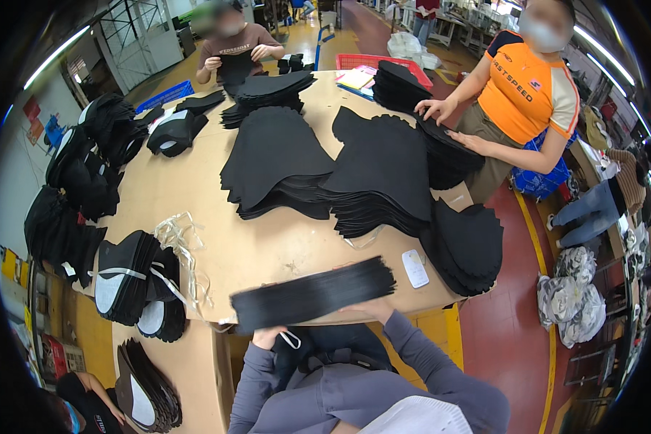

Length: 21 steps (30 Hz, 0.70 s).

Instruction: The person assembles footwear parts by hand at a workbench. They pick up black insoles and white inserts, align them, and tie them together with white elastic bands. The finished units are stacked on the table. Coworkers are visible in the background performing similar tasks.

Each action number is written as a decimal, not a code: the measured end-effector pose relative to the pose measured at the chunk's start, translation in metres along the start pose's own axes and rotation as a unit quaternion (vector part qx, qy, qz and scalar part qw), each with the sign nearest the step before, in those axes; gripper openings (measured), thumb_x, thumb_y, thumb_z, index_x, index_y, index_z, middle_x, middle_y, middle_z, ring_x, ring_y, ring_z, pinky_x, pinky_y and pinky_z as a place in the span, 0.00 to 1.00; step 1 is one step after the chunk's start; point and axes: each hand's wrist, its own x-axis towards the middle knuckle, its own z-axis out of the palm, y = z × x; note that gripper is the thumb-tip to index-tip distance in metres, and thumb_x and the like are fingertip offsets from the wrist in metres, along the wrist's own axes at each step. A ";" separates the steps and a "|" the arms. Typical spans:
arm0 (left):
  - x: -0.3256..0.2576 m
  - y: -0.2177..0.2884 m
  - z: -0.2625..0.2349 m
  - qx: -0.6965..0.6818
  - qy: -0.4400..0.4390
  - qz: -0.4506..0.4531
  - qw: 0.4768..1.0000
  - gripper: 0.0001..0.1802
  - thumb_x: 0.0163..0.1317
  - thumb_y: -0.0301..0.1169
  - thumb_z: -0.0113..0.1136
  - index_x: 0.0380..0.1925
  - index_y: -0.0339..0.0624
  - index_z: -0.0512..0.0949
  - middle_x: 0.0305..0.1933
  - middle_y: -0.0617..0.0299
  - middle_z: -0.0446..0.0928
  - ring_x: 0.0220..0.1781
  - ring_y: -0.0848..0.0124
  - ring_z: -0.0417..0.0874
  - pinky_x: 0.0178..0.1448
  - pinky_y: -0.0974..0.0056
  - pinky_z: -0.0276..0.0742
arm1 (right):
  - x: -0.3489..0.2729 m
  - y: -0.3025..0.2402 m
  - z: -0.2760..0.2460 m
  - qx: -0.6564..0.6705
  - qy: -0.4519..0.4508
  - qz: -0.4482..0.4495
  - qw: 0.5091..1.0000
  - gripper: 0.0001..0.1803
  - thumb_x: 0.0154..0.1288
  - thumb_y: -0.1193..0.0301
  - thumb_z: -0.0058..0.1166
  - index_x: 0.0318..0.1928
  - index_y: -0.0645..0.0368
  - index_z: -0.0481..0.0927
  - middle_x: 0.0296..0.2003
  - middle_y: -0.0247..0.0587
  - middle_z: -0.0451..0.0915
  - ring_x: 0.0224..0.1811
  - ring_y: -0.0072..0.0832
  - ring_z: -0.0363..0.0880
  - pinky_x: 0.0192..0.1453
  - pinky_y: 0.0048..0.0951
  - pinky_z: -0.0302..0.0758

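At the near edge of the table, a thick stack of black cut pieces [312, 293] lies tilted, its layered edges facing up. My left hand [266, 337] grips the stack's near left end from below, with most fingers hidden behind it. A thin white loop [291, 338] hangs beside that hand. Under the right half is my right hand [371, 309], holding the near side, its fingertips covered by the stack. Just beyond it lies a white paper tag [415, 268]. Two broad piles of black pieces, a left pile [278, 155] and a right pile [383, 163], spread across the table's middle.
Pale strings [182, 242] lie left of my stack, near tied black bundles [126, 278]. More black piles line the left side; another pile [466, 246] overhangs the right edge. A co-worker in orange [528, 87] handles pieces at right; another person [242, 50] works across the table [282, 249].
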 end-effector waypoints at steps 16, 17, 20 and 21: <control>-0.031 0.068 0.012 -0.341 0.262 -0.409 0.805 0.32 0.57 0.41 0.62 0.59 0.36 0.72 0.59 0.53 0.78 0.60 0.60 0.78 0.65 0.55 0.71 | 0.013 -0.049 0.095 0.035 0.186 0.300 0.935 0.33 0.64 0.60 0.63 0.61 0.66 0.65 0.55 0.51 0.72 0.56 0.34 0.76 0.56 0.39 0.77; -0.027 0.063 0.009 -0.384 0.253 -0.374 0.806 0.31 0.55 0.41 0.63 0.57 0.37 0.74 0.56 0.53 0.80 0.57 0.60 0.80 0.65 0.55 0.71 | 0.009 -0.036 0.083 0.014 0.142 0.210 0.967 0.33 0.67 0.62 0.60 0.64 0.67 0.63 0.59 0.49 0.70 0.62 0.33 0.69 0.67 0.38 0.67; -0.003 0.097 -0.003 -0.481 0.269 -0.253 0.795 0.28 0.55 0.40 0.65 0.55 0.39 0.76 0.54 0.54 0.81 0.55 0.61 0.81 0.65 0.55 0.72 | 0.013 -0.064 0.093 0.072 0.016 0.019 0.997 0.39 0.71 0.65 0.52 0.74 0.66 0.50 0.71 0.49 0.59 0.74 0.38 0.54 0.77 0.38 0.50; 0.001 0.115 -0.009 -0.501 0.280 -0.213 0.791 0.27 0.56 0.40 0.64 0.54 0.40 0.76 0.54 0.55 0.81 0.55 0.61 0.81 0.65 0.55 0.72 | 0.020 -0.082 0.113 0.148 -0.030 -0.013 0.988 0.38 0.70 0.65 0.52 0.73 0.65 0.52 0.70 0.50 0.60 0.72 0.39 0.58 0.75 0.39 0.53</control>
